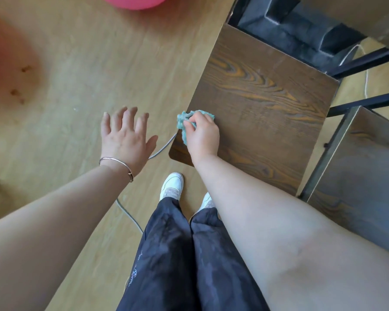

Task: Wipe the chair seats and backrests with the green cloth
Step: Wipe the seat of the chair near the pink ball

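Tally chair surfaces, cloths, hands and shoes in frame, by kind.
dark wood chair surfaces: 2
green cloth: 1
hands, left hand and right hand: 2
white shoes: 2
Total: 7

No text, label, brand or number can be read anywhere in the view. The only mark that looks like lettering is a thin line of pale pink stitching (135, 269). It runs down the outer edge of the dark trousers (166, 254) in the lower middle of the frame, and it is too small and blurred to make out.
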A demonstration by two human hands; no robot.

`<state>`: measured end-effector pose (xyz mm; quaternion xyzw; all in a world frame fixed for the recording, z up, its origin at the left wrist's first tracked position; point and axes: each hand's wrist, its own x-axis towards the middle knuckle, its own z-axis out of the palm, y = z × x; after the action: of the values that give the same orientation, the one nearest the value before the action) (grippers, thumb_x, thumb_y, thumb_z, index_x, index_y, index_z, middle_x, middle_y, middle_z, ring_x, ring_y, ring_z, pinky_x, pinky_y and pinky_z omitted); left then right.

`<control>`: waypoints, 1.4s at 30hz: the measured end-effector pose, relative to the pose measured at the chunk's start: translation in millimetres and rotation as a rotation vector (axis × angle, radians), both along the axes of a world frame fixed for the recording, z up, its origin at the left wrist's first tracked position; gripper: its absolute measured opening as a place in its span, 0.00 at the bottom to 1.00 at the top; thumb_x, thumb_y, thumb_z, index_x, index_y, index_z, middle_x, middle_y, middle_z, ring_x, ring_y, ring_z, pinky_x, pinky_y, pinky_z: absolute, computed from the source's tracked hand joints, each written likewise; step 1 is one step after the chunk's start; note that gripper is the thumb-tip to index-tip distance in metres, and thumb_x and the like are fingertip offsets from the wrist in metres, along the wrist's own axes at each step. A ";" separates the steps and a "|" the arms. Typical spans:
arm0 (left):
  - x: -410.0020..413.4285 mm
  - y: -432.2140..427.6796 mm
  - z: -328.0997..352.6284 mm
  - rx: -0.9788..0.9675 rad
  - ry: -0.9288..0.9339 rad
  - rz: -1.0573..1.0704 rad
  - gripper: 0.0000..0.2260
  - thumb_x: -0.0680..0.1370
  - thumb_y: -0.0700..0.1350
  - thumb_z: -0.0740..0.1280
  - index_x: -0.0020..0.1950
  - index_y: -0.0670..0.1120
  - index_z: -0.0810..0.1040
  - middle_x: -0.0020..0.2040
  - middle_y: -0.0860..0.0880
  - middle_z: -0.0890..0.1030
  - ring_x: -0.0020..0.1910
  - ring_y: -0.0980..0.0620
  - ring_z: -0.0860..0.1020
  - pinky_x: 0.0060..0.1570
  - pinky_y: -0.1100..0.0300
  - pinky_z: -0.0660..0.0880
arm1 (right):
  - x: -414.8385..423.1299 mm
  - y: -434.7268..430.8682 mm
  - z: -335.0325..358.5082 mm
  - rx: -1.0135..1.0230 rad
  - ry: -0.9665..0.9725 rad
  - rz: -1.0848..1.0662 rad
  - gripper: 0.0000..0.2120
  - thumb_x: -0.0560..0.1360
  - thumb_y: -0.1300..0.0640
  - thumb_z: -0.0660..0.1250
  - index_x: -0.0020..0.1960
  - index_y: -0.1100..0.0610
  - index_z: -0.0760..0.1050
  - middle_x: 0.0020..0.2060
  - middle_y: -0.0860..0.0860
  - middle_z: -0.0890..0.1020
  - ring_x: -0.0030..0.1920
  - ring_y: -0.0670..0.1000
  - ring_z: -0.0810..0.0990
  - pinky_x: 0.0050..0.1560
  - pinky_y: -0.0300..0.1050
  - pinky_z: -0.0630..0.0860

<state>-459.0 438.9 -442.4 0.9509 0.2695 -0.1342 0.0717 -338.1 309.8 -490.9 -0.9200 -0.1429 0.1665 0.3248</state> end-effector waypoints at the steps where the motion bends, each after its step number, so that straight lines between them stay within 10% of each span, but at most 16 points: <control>1: -1.1 -0.4 0.5 0.001 0.007 0.003 0.24 0.78 0.57 0.62 0.70 0.46 0.67 0.70 0.41 0.68 0.72 0.39 0.61 0.71 0.37 0.54 | 0.6 -1.7 0.6 0.016 0.003 0.009 0.07 0.72 0.60 0.72 0.39 0.60 0.75 0.40 0.54 0.80 0.43 0.57 0.78 0.41 0.51 0.75; 20: 150.2 -119.8 0.5 -0.074 -0.079 -0.402 0.25 0.78 0.57 0.61 0.70 0.46 0.67 0.71 0.41 0.67 0.73 0.38 0.60 0.72 0.37 0.53 | 157.6 -228.2 30.1 -0.273 -0.052 -0.596 0.07 0.79 0.50 0.66 0.50 0.53 0.75 0.52 0.50 0.80 0.50 0.49 0.80 0.42 0.37 0.76; 30: 167.1 -105.2 -5.0 -0.053 -0.101 -0.416 0.25 0.77 0.56 0.63 0.69 0.45 0.67 0.70 0.40 0.67 0.72 0.39 0.60 0.72 0.37 0.53 | 144.3 -227.9 14.3 -0.225 0.084 -0.626 0.08 0.78 0.50 0.67 0.54 0.51 0.74 0.54 0.49 0.80 0.51 0.47 0.80 0.37 0.31 0.73; 42: 96.1 -28.4 -3.3 -0.006 -0.067 -0.213 0.25 0.78 0.56 0.62 0.70 0.45 0.67 0.70 0.40 0.68 0.72 0.38 0.62 0.71 0.36 0.54 | 110.4 -92.5 1.8 -0.132 0.026 -0.286 0.05 0.75 0.57 0.70 0.44 0.57 0.75 0.47 0.52 0.79 0.45 0.53 0.77 0.46 0.47 0.75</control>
<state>-363.0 410.6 -445.7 0.9779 0.1640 -0.1099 0.0690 -227.7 217.3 -489.2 -0.9480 0.0052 0.1396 0.2861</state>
